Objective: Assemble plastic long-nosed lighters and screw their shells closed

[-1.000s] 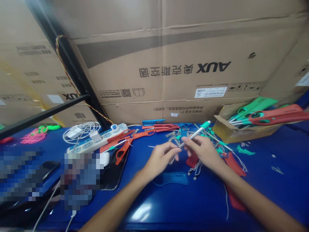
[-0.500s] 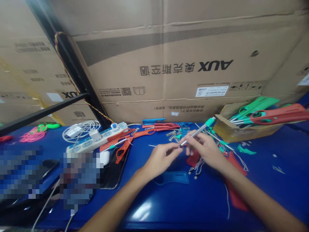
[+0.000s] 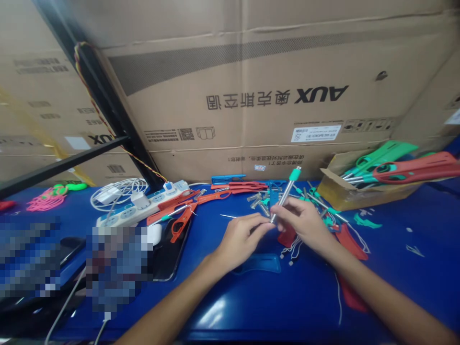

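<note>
A silver metal tube with a green end point(image 3: 287, 191) stands tilted between my hands, green end up and to the right. My right hand point(image 3: 305, 220) is closed around its lower half. The fingertips of my left hand point(image 3: 239, 239) pinch at its bottom end; whether a small part sits between them is hidden. Beneath my left hand lies a blue plastic casing point(image 3: 264, 263). White wires with small connectors point(image 3: 293, 251) and a red casing point(image 3: 352, 242) are near my right hand. Behind my hands is a heap of small silver parts point(image 3: 259, 201).
At right, a cardboard box point(image 3: 362, 194) holds green and red casings with metal tubes. Orange-red casings point(image 3: 183, 218) lie beside a white power strip point(image 3: 143, 206) and a dark phone-like slab point(image 3: 168, 263). Large cartons point(image 3: 251, 62) and a black metal frame point(image 3: 108, 96) stand behind.
The tube has swung more upright, its green end moving left and up. My left hand stays at the bottom end, and the view has shifted slightly.
</note>
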Demonstrator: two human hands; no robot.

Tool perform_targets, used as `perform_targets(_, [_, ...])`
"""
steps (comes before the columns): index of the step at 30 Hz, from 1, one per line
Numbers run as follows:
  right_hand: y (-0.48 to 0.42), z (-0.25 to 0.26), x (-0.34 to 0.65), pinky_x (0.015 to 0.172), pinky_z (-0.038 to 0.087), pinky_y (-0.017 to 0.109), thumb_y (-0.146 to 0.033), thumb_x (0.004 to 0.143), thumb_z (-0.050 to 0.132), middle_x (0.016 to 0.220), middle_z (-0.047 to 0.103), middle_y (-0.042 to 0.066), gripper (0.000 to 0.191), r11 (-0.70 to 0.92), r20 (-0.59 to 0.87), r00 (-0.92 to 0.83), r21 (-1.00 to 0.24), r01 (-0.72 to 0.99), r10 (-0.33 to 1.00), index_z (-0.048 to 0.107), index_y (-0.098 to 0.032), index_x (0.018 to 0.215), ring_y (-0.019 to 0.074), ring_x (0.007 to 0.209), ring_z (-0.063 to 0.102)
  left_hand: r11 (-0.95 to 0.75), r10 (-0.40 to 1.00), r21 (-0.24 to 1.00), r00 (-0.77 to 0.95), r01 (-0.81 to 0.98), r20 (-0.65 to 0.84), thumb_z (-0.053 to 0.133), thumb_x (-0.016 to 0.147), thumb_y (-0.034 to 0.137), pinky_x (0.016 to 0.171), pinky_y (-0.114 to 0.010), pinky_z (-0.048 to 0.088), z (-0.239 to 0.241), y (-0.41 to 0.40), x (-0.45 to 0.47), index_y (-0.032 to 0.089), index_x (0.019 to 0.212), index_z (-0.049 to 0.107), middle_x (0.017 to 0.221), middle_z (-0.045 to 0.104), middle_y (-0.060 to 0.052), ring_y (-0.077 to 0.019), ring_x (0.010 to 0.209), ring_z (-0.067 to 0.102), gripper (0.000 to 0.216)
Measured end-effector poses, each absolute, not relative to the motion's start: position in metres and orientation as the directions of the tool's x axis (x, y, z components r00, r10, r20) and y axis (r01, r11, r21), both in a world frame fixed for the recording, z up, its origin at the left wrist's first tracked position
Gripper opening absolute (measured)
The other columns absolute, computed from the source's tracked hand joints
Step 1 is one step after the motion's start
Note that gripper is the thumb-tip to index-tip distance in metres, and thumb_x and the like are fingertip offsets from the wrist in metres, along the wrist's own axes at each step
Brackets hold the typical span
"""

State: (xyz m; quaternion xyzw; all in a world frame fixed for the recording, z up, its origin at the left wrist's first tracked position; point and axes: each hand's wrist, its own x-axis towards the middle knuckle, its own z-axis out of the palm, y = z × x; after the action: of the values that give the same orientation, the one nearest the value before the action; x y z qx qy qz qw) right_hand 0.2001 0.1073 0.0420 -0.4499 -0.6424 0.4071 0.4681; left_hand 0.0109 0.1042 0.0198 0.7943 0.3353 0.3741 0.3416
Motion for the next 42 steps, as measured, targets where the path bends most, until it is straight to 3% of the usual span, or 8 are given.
perform_targets(5, [0.1054, 0.0442, 0.1981, 0.047, 0.045, 0.026, -0.059, 0.082, 0.070, 0.051, 0.059, -0.003, 0.041, 0.288, 0.266, -0.114, -0.919, 0.268, 0.957, 0.060, -0.021, 0.069, 0.0123, 0.046, 0.056, -0.504, 0.814, 0.822, 0.464, 0.266, 0.349, 0.057, 0.100, 0.035, 0.076, -0.027, 0.043, 0.0200, 0.1043, 0.0136, 0.020, 0.096, 0.078, 0.093, 0.076, -0.003, -0.0168, 0.079, 0.063, 0.026])
perform_targets(11, [0.1060, 0.0431, 0.1998, 0.048, 0.045, 0.027, -0.061, 0.083, 0.068, 0.051, 0.060, -0.002, 0.042, 0.290, 0.273, -0.104, -0.926, 0.243, 0.956, 0.063, -0.020, 0.074, 0.0130, 0.047, 0.056, -0.324, 0.879, 0.940, 0.402, 0.107, 0.257, 0.064, 0.094, 0.035, 0.073, -0.025, 0.045, 0.0222, 0.1044, 0.0161, 0.017, 0.094, 0.077, 0.091, 0.076, -0.003, -0.0157, 0.077, 0.063, 0.022])
perform_targets(20, [0.1057, 0.0433, 0.2013, 0.046, 0.042, 0.027, -0.065, 0.083, 0.068, 0.048, 0.059, -0.001, 0.046, 0.268, 0.261, -0.061, -0.932, 0.245, 0.963, 0.063, -0.021, 0.069, 0.0116, 0.043, 0.052, -0.258, 0.882, 0.966, 0.416, 0.030, 0.223, 0.069, 0.090, 0.042, 0.070, -0.025, 0.047, 0.0232, 0.1039, 0.0151, 0.017, 0.094, 0.077, 0.092, 0.074, -0.004, -0.0141, 0.075, 0.060, 0.026])
perform_targets(27, [0.1054, 0.0406, 0.2014, 0.047, 0.043, 0.028, -0.059, 0.085, 0.069, 0.048, 0.060, -0.002, 0.041, 0.297, 0.295, -0.044, -0.926, 0.232, 0.954, 0.064, -0.021, 0.071, 0.0118, 0.044, 0.054, -0.148, 0.893, 0.987, 0.422, -0.057, 0.158, 0.066, 0.090, 0.046, 0.062, -0.024, 0.045, 0.0263, 0.1044, 0.0157, 0.017, 0.087, 0.075, 0.064, 0.055, 0.003, -0.0099, 0.059, 0.049, 0.031])
perform_targets(32, [0.1043, 0.0394, 0.1999, 0.044, 0.042, 0.027, -0.055, 0.083, 0.071, 0.046, 0.058, -0.002, 0.038, 0.295, 0.304, 0.000, -0.923, 0.247, 0.953, 0.065, -0.020, 0.070, 0.0115, 0.041, 0.053, -0.046, 0.903, 0.995, 0.422, -0.084, 0.077, 0.075, 0.082, 0.045, 0.059, -0.023, 0.043, 0.0272, 0.1058, 0.0169, 0.016, 0.088, 0.075, 0.065, 0.058, 0.003, -0.0091, 0.058, 0.051, 0.030])
perform_targets(36, [0.1031, 0.0402, 0.1975, 0.042, 0.042, 0.026, -0.057, 0.080, 0.075, 0.045, 0.058, -0.002, 0.041, 0.319, 0.342, 0.046, -0.911, 0.262, 0.939, 0.065, -0.020, 0.067, 0.0114, 0.040, 0.052, -0.074, 0.912, 0.997, 0.402, -0.033, 0.081, 0.074, 0.083, 0.045, 0.058, -0.023, 0.042, 0.0269, 0.1060, 0.0172, 0.016, 0.088, 0.075, 0.065, 0.060, 0.002, -0.0103, 0.060, 0.052, 0.030])
perform_targets(42, [0.1019, 0.0421, 0.1963, 0.042, 0.043, 0.024, -0.057, 0.082, 0.074, 0.045, 0.058, -0.002, 0.043, 0.307, 0.323, 0.029, -0.920, 0.243, 0.946, 0.064, -0.019, 0.066, 0.0111, 0.040, 0.053, -0.260, 0.901, 0.966, 0.362, 0.002, 0.241, 0.070, 0.089, 0.037, 0.067, -0.024, 0.044, 0.0272, 0.1025, 0.0173, 0.016, 0.090, 0.075, 0.076, 0.068, 0.000, -0.0109, 0.067, 0.056, 0.021])
